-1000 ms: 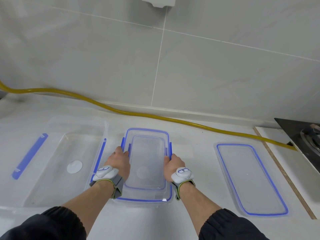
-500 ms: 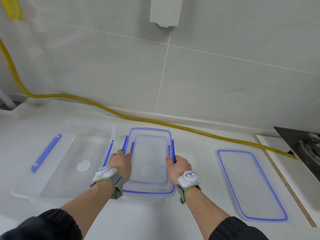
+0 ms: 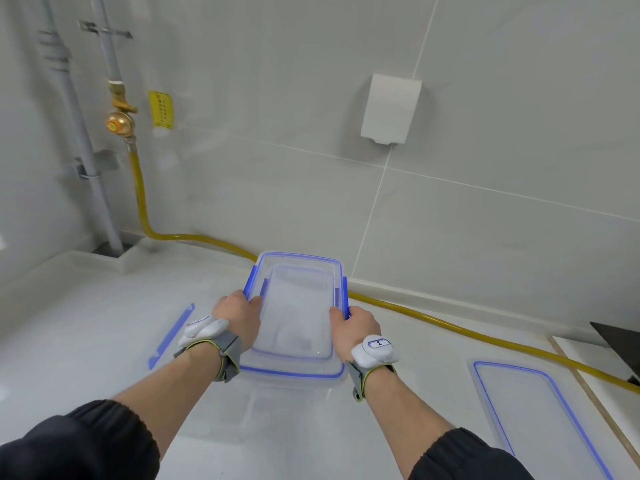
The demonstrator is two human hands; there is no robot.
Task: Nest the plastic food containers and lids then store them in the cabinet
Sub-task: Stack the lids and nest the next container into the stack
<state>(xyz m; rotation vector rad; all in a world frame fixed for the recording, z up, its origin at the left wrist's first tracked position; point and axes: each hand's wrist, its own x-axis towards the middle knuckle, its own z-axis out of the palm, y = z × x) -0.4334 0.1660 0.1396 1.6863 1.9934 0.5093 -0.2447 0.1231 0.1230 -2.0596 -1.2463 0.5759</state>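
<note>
Left hand: our left hand [image 3: 239, 315] grips the left long side of the outer container [image 3: 294, 373]. The thumb curls over the rim just below the blue side clip, and we cannot see the other fingers, which are hidden under the side.
Right hand: our right hand [image 3: 356, 327] grips the opposite long side the same way, thumb on the rim beside the right blue clip.
Outer container: clear plastic with a blue rim seal, held between our 2 hands in front of us. Its long axis points toward the wall. It looks raised off the surface [image 3: 86, 306], with a faint shadow below its near end.
Inner container: 1 smaller clear container [image 3: 298, 317] sits nested inside the outer one, open side up.
Lid: 1 clear lid with a blue seal [image 3: 540, 420] lies flat on the surface to our right, well apart from the held pair.
Blue strip: 1 narrow blue strip [image 3: 171, 336] shows to our left, near the left wrist. We cannot tell what clear piece it belongs to.
Wrists: each wrist carries a white device on a grey strap [image 3: 375, 348].
Wall side: a yellow hose [image 3: 450, 327] runs along the foot of the tiled wall from a brass valve [image 3: 119, 124]. A white box [image 3: 389, 110] hangs on the tiles above.
</note>
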